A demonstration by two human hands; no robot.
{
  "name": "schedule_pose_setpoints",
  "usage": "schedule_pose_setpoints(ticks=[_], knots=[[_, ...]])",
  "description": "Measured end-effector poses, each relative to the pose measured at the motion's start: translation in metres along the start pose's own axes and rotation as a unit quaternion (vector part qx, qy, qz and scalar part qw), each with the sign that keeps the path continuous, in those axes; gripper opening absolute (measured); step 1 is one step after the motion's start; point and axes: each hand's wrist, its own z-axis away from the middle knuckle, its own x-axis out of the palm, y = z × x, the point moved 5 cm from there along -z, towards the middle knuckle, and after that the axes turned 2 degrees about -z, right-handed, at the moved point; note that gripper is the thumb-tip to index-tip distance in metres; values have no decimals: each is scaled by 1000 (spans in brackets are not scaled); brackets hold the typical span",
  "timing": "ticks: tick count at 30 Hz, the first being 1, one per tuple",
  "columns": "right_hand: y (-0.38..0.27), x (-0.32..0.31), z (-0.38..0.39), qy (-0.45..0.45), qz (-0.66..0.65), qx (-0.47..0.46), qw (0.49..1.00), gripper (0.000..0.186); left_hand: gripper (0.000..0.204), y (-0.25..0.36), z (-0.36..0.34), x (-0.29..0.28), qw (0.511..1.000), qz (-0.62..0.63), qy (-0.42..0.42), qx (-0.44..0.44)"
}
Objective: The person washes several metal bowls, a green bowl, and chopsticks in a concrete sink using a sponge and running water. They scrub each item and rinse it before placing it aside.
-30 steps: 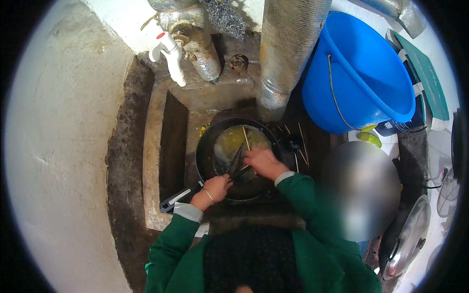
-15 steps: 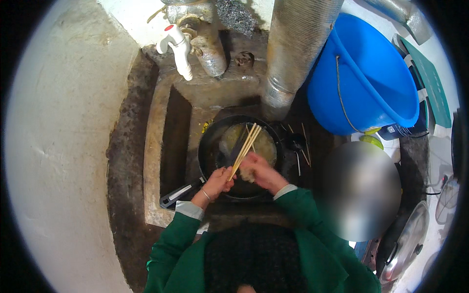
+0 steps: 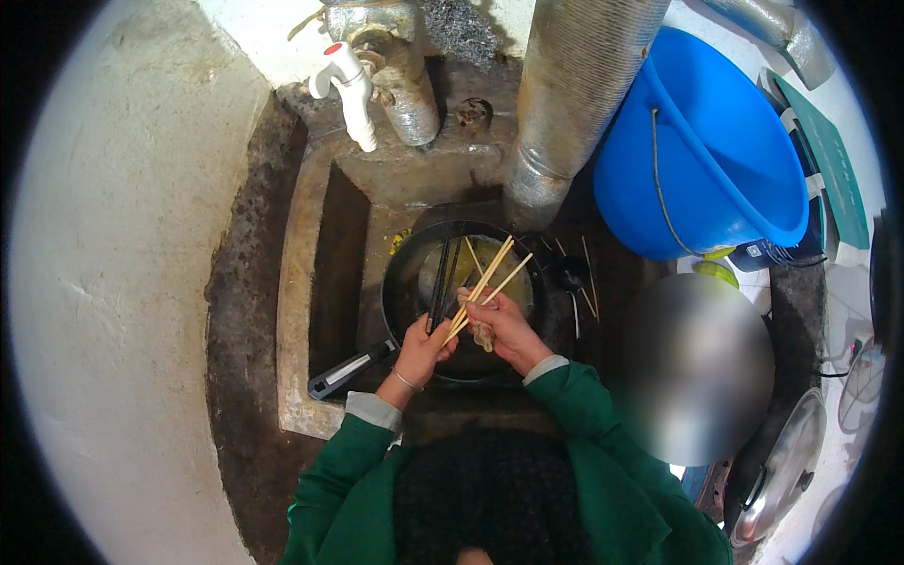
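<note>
Over a black frying pan (image 3: 385,306), my left hand (image 3: 424,352) is closed around the lower ends of several thin pale wooden sticks (image 3: 486,280). A pair of black chopsticks (image 3: 441,282) also rises from that hand, pointing away over the pan. My right hand (image 3: 513,331) is closed on a soft, pale brownish lump (image 3: 481,333), whose kind I cannot make out. Its fingers meet the wooden sticks, and one stick slants out past them to the right. Pale yellowish liquid (image 3: 516,273) shows in the pan. The pan's black handle (image 3: 350,370) points toward the lower left.
A white tap (image 3: 354,99) stands beyond the pan, left of a large metal pipe (image 3: 574,94). To the right are a blue bucket (image 3: 697,151), a dark ladle (image 3: 571,282), loose sticks (image 3: 590,273) and a metal lid (image 3: 783,471). A concrete ledge (image 3: 294,311) borders the left.
The wooden sticks have spread from a tight bundle, with one slanting right. My right hand has moved slightly, and the black chopsticks now show more plainly beside my left hand.
</note>
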Motion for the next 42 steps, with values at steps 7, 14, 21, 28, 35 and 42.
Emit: schedule_pose_setpoints(ticks=[7, 14, 21, 28, 35, 42], knots=[[7, 16, 9, 30, -72, 26, 997, 28, 14, -12, -8, -11, 983, -162, 59, 54], [3, -25, -19, 49, -46, 28, 997, 20, 20, 0, 7, -9, 974, -222, 32, 18], [-76, -69, -23, 201, 245, -260, 912, 31, 19, -3, 14, -24, 974, -216, 67, 9], [-12, 57, 42, -138, 705, -300, 628, 47, 13, -26, -2, -30, 925, -339, 72, 153], [-8, 40, 27, -187, 716, -349, 575, 38, 22, -15, 19, -19, 982, -153, 67, -86], [-23, 41, 19, -178, 687, -391, 586, 38, 14, -13, 16, -26, 988, -122, 29, -85]])
